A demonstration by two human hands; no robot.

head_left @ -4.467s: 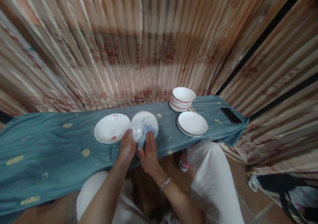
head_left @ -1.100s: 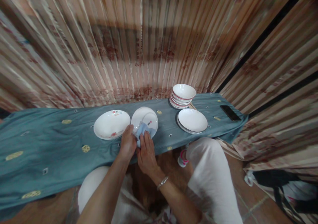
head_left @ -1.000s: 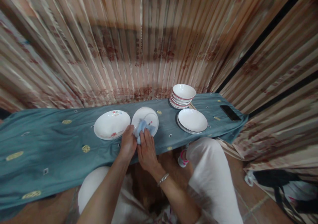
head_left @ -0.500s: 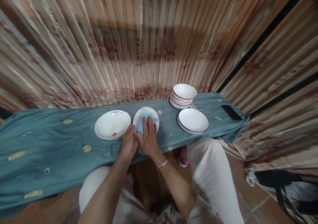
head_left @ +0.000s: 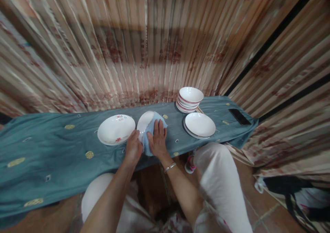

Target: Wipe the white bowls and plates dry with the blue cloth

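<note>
My left hand (head_left: pixel 133 147) pinches the near left rim of a small white plate (head_left: pixel 144 122). Across the plate's right side lies a light blue cloth (head_left: pixel 150 128), one edge hanging past the rim. Pressed over that cloth is my right hand (head_left: pixel 158 140), its fingers stretched forward and the thumb out to the left. Part of the plate is hidden under cloth and fingers. Just left of my left hand rests a larger white oval dish (head_left: pixel 116 129) with red flower prints.
A stack of white bowls (head_left: pixel 190 97) with reddish rims stands at the back right. Several stacked white plates (head_left: pixel 200 124) lie in front of it. Farther right is a black phone (head_left: pixel 239 117). The narrow table wears a teal cloth (head_left: pixel 62 147); a pleated curtain (head_left: pixel 154 54) hangs behind.
My right hand has slid the blue cloth rightward over the small plate, uncovering its left part. My left hand stays at the rim.
</note>
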